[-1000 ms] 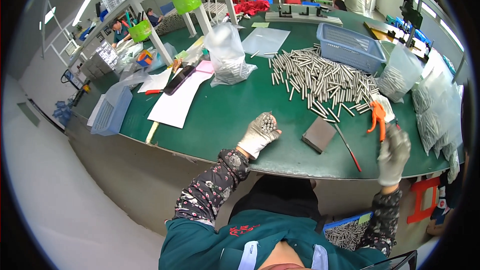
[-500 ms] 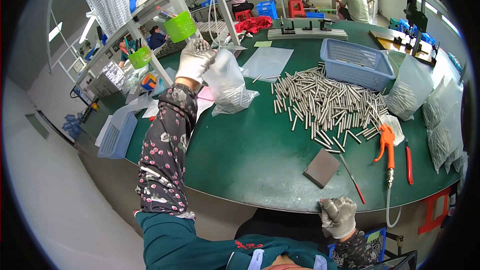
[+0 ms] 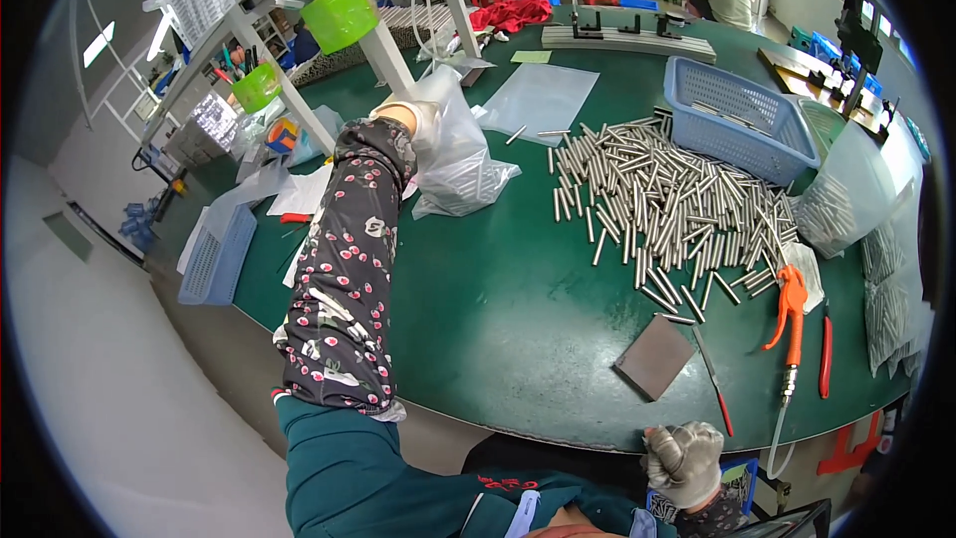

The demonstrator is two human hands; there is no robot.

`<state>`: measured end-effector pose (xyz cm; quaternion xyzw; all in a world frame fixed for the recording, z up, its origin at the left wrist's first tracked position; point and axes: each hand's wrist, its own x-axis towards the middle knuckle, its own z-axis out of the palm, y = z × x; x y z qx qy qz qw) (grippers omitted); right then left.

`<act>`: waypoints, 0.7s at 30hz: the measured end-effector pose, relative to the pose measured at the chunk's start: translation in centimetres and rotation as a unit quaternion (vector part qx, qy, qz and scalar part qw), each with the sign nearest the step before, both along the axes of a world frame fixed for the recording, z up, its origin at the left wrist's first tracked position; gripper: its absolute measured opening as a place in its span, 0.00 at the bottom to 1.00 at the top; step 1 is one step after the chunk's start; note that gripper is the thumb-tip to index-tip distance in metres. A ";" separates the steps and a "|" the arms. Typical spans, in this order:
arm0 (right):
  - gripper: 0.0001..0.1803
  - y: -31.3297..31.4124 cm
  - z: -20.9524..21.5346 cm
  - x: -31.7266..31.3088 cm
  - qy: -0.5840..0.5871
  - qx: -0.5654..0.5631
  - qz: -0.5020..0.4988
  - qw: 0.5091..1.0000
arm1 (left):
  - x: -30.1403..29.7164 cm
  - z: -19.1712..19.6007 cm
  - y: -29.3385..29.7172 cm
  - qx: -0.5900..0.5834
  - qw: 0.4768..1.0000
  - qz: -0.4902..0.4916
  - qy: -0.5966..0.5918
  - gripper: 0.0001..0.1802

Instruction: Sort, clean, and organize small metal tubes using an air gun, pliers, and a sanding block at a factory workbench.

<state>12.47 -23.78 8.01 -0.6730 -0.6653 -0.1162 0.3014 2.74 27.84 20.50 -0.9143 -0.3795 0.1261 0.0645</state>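
Note:
My left arm reaches across the green table point(image 3: 498, 329) to a clear plastic bag point(image 3: 460, 174) holding metal pins. My left hand point(image 3: 425, 122), in a white glove, is at the mouth of this bag; its fingers are hidden. At the near table edge, my gloved right hand point(image 3: 685, 463) is closed with its fingers curled in, and whatever they may hold cannot be seen. A large heap of loose steel pins point(image 3: 677, 204) spreads over the middle right. Nearer to me lie a brown square block point(image 3: 654, 357) and a thin red-handled tool point(image 3: 714, 384).
A blue basket point(image 3: 697, 130) stands behind the heap. At right are an orange air gun point(image 3: 791, 304) with its hose, a red-handled tool point(image 3: 826, 359) and filled bags point(image 3: 889, 289). A shelf post with green cups point(image 3: 340, 16) rises at left. Other people sit far back.
My left hand, which held several pins above the bag, has moved down to the bag's mouth, and the pins no longer show. My right hand stays closed near the table edge.

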 end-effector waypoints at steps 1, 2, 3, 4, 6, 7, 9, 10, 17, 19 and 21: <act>0.06 0.1 1.6 0.1 -0.014 -0.003 0.014 1.000 | 0.0 0.6 -1.1 0.013 1.000 0.010 0.008 0.34; 0.07 0.0 2.8 0.6 -0.035 -0.027 0.022 0.999 | -0.2 1.9 -1.9 0.000 0.999 -0.051 0.018 0.29; 0.08 0.2 4.8 0.9 -0.031 -0.078 0.050 0.995 | -2.4 2.3 -1.8 -0.056 0.985 -0.110 -0.122 0.19; 0.08 0.2 6.9 1.2 -0.071 -0.090 0.039 0.993 | -1.7 3.4 -3.8 -0.039 0.977 -0.113 -0.176 0.17; 0.11 2.7 9.7 2.2 -0.142 -0.102 0.062 0.983 | -3.6 4.1 -5.4 0.044 0.960 -0.139 -0.237 0.15; 0.14 5.5 10.5 3.0 -0.169 -0.098 0.108 0.975 | -6.8 4.3 -5.4 0.113 0.954 -0.154 -0.232 0.16; 0.16 9.3 12.7 3.7 -0.175 -0.083 0.140 0.971 | -7.7 4.3 -6.9 0.168 0.945 -0.197 -0.201 0.20; 0.16 11.4 13.4 4.1 -0.175 -0.099 0.135 0.970 | -7.8 3.7 -6.7 0.124 0.960 -0.160 -0.192 0.23; 0.33 30.3 13.5 5.0 -0.117 -0.129 0.101 0.979 | -9.1 2.4 -5.6 -0.025 0.977 -0.089 -0.194 0.34; 0.37 34.2 13.9 3.7 -0.104 -0.212 0.075 0.969 | -8.4 1.6 -4.6 -0.104 0.964 -0.068 -0.235 0.33; 0.38 36.8 13.4 3.5 -0.103 -0.229 0.070 0.966 | -7.6 1.3 -4.2 -0.102 0.968 -0.057 -0.223 0.31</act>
